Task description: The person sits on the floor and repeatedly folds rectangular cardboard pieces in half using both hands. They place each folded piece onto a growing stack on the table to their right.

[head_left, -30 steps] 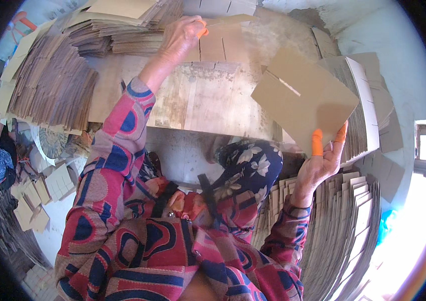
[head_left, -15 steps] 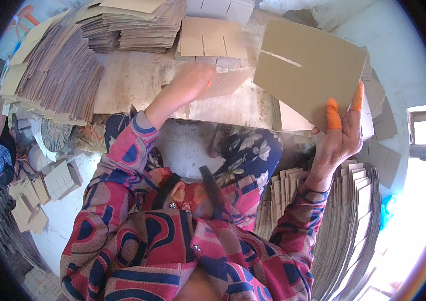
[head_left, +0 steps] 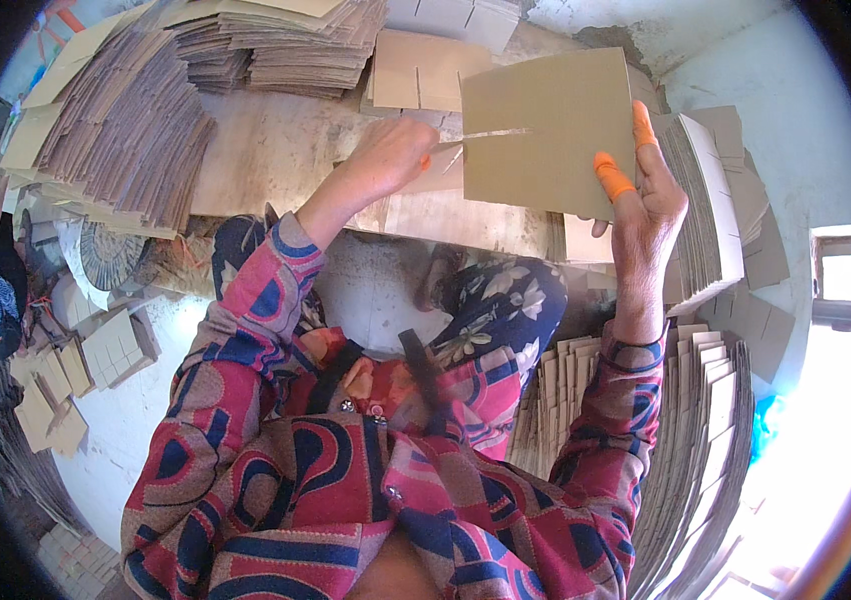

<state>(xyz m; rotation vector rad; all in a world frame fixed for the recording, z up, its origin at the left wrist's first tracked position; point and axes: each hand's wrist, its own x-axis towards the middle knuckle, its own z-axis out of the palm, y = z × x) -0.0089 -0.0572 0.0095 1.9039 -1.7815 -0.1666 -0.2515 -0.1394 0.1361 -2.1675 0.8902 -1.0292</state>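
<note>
Just now, the right hand [head_left: 640, 195], grasping a brown, rectangular, slotted cardboard sheet [head_left: 565, 125] above the tabletop [head_left: 260, 150], swung it leftward, bringing its slot [head_left: 497, 133] beside a tan cardboard piece [head_left: 439, 174] apparently pinched by the left hand [head_left: 382, 158].

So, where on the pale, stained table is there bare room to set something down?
The widest free patch of table lies between the leaning row of brown cardboard sheets and the left hand. A narrower strip shows along the near edge, below the large, tan, slotted cardboard sheet. Flat brown cardboard stacks crowd the far side and right end.
</note>
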